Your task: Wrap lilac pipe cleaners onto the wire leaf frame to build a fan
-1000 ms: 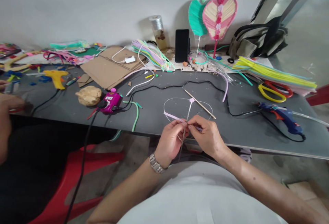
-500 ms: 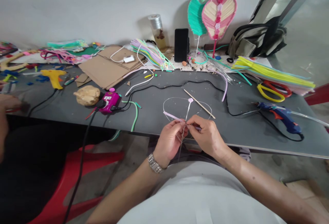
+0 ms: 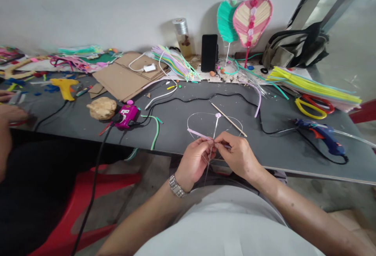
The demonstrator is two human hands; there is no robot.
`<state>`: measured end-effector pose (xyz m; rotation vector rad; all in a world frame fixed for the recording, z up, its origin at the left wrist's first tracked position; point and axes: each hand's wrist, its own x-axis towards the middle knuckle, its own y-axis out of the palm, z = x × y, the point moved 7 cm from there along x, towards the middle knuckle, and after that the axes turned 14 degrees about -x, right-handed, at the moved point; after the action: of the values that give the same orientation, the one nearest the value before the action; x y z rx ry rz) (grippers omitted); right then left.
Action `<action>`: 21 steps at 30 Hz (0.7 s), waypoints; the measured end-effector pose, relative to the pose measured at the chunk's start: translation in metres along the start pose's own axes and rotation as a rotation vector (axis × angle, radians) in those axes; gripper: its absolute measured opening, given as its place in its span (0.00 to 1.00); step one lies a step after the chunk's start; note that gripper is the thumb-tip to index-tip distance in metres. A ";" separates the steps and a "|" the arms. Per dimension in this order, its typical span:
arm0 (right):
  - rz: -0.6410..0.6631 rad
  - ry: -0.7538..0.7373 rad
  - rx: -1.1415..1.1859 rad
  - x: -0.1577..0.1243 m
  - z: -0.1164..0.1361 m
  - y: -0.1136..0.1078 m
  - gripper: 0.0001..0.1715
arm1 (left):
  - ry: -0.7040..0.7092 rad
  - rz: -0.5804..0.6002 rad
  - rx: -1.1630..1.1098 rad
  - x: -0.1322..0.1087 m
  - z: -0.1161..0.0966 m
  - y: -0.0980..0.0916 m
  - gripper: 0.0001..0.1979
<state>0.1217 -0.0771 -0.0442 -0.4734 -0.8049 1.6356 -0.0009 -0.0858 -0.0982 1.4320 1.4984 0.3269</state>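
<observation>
At the near edge of the dark table (image 3: 282, 146) my left hand (image 3: 194, 161) and my right hand (image 3: 238, 155) meet, both pinched on a pale pink strip (image 3: 197, 133) that crosses a thin wire leaf-shaped frame (image 3: 194, 116). The frame's middle stem carries a small pink bead (image 3: 217, 115) at its top and runs down between my fingertips. A thin wooden stick (image 3: 228, 119) lies across the frame's right side. My left wrist wears a metal watch (image 3: 175, 186).
A blue glue gun (image 3: 323, 134) and yellow and red scissors (image 3: 311, 106) lie to the right, a magenta glue gun (image 3: 127, 114) and black cables to the left. Bundles of coloured strips, cardboard, a phone, a jar and finished leaf fans line the wall. Another person's hand (image 3: 11, 115) works at far left.
</observation>
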 end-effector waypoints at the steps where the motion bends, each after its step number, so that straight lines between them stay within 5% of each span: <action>1: 0.001 -0.004 -0.009 0.000 0.001 0.000 0.09 | 0.001 0.002 0.005 0.000 0.000 0.000 0.10; 21: 0.043 -0.106 -0.166 0.012 0.014 -0.012 0.09 | 0.030 0.016 0.124 0.000 -0.008 -0.002 0.13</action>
<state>0.1181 -0.0682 -0.0246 -0.5269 -1.0211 1.6518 -0.0084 -0.0831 -0.0961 1.5437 1.5552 0.2703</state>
